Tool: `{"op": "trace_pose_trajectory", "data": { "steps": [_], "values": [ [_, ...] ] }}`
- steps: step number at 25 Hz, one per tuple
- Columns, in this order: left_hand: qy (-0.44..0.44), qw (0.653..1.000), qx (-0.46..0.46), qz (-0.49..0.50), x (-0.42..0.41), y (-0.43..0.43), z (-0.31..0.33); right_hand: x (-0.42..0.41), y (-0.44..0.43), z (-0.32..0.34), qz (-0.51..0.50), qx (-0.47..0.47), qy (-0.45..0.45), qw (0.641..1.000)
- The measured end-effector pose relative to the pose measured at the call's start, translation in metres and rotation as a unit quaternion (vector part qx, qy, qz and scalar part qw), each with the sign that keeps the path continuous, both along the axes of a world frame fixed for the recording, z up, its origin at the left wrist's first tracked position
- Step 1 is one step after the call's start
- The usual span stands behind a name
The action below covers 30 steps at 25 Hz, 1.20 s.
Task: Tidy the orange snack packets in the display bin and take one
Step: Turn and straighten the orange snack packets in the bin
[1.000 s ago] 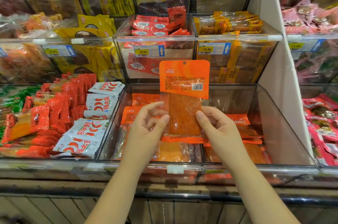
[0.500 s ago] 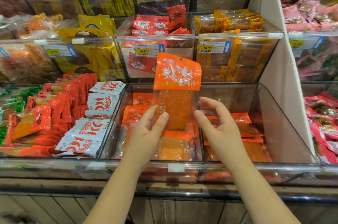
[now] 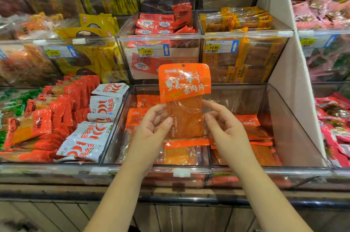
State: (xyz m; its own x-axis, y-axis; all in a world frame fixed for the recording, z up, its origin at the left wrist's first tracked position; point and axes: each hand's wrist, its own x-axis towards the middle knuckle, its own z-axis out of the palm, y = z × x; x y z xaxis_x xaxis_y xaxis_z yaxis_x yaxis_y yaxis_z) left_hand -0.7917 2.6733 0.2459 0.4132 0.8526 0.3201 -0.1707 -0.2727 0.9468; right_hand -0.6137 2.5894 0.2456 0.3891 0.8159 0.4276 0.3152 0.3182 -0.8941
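I hold one orange snack packet (image 3: 184, 99) upright above the clear display bin (image 3: 287, 133), its printed front with white characters facing me. My left hand (image 3: 151, 129) pinches the packet's lower left edge, thumb in front and fingers behind. My right hand (image 3: 225, 129) meets the lower right edge with thumb and index fingertips. More orange packets (image 3: 253, 133) lie flat in the bin beneath and behind my hands, some overlapping, partly hidden by them.
White chilli packets (image 3: 94, 133) and red packets (image 3: 62, 110) fill the bin to the left. Pink and red packets (image 3: 335, 118) lie in the bin to the right, past a white divider (image 3: 291, 80). Stocked bins with 10.90 price tags (image 3: 153, 50) rise behind.
The packet was turned from its barcode back to its printed front. My right hand came off it during the turn and is now back at its right edge.
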Motion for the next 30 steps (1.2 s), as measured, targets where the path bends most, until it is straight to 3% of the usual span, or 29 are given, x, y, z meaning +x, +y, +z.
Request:
{"op": "trace_pose_trajectory", "data": {
  "steps": [8,19,25,30],
  "values": [
    [-0.023,1.000,0.008,-0.012,0.000,-0.003,0.004,-0.001,-0.001,0.003,-0.001,-0.023,0.016,1.000],
    [0.008,1.000,-0.015,0.006,-0.003,-0.002,0.004,-0.004,-0.002,0.005,-0.006,-0.004,0.049,0.999],
    [0.039,0.999,-0.015,-0.001,0.002,-0.008,0.007,-0.004,-0.003,0.004,0.036,-0.025,-0.054,0.998],
    [0.082,0.993,0.023,0.076,0.006,-0.013,0.007,0.001,-0.004,0.011,0.029,-0.049,-0.049,0.997]
  ]
}}
